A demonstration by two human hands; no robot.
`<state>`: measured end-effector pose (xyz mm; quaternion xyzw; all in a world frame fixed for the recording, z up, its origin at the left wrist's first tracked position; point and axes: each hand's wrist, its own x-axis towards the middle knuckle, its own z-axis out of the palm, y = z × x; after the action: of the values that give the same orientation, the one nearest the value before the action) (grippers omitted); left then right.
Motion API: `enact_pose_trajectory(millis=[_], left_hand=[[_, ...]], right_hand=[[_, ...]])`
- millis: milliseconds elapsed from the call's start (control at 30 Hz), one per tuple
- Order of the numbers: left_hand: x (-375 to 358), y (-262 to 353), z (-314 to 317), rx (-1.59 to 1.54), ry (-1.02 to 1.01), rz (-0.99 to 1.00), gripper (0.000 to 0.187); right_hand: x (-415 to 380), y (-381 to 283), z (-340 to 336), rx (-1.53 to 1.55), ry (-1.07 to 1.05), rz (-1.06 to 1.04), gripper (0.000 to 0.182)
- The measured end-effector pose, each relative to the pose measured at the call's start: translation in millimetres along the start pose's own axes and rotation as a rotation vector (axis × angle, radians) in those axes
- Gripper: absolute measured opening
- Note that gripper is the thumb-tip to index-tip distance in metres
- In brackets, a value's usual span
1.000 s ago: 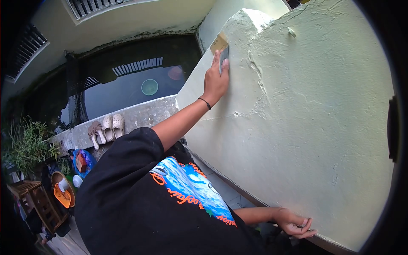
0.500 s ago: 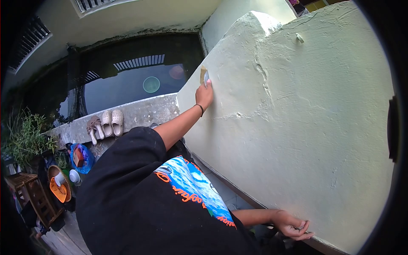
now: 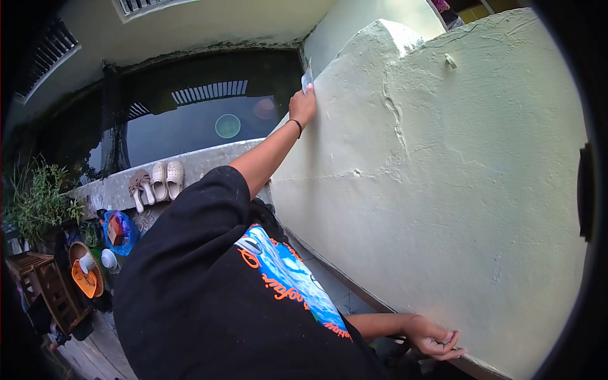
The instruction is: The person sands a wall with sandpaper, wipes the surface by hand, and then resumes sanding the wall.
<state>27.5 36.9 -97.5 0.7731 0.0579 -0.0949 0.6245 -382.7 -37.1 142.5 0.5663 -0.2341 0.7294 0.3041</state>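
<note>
Left hand [image 3: 303,106] grips scraper [image 3: 307,80] on wall [image 3: 443,190]; right hand [image 3: 434,337] loosely curled.

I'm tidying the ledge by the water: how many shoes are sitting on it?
3 shoes show on the concrete ledge: a brownish sandal at the left, then two pale clogs side by side. A fourth may be hidden beside the sandal.

A pale green plaster wall [image 3: 456,190] fills the right; a dark pond [image 3: 190,126] lies upper left behind a concrete ledge [image 3: 209,164] in daylight.
</note>
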Motion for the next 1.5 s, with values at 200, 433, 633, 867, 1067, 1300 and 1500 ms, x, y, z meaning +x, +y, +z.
enact_pose_trajectory(millis=[200, 433, 633, 867, 1067, 1300, 1500], left_hand=[[-32.9, 79.9, -1.0, -0.288, 0.147, 0.541, 0.05], [-63.0, -70.4, 14.0, 0.093, -0.171, -0.048, 0.057], [-88.7, 19.8, 7.9, -0.221, -0.033, 0.272, 0.053], [-97.3, 6.8, 7.2, -0.225, -0.031, 0.567, 0.049], [-94.8, -52.6, 8.2, 0.056, -0.274, -0.063, 0.056], [-95.4, 46.7, 3.5, -0.362, -0.015, 0.534, 0.053], [-93.3, -49.9, -0.1, 0.143, -0.318, -0.083, 0.054]], right_hand=[[3.1, -0.3, -3.4, -0.097, -0.053, -0.021, 0.022], [5.0, -6.4, -1.4, -0.007, 0.017, 0.004, 0.015], [1.9, -4.0, -2.0, -0.092, -0.055, -0.024, 0.021], [1.9, -3.9, -0.2, -0.006, 0.007, 0.039, 0.016], [-1.6, -1.7, -0.5, -0.01, -0.009, 0.026, 0.016], [-0.8, -0.2, -2.1, -0.085, -0.059, -0.028, 0.021], [2.3, -1.9, -3.1, -0.114, -0.064, -0.034, 0.022]])
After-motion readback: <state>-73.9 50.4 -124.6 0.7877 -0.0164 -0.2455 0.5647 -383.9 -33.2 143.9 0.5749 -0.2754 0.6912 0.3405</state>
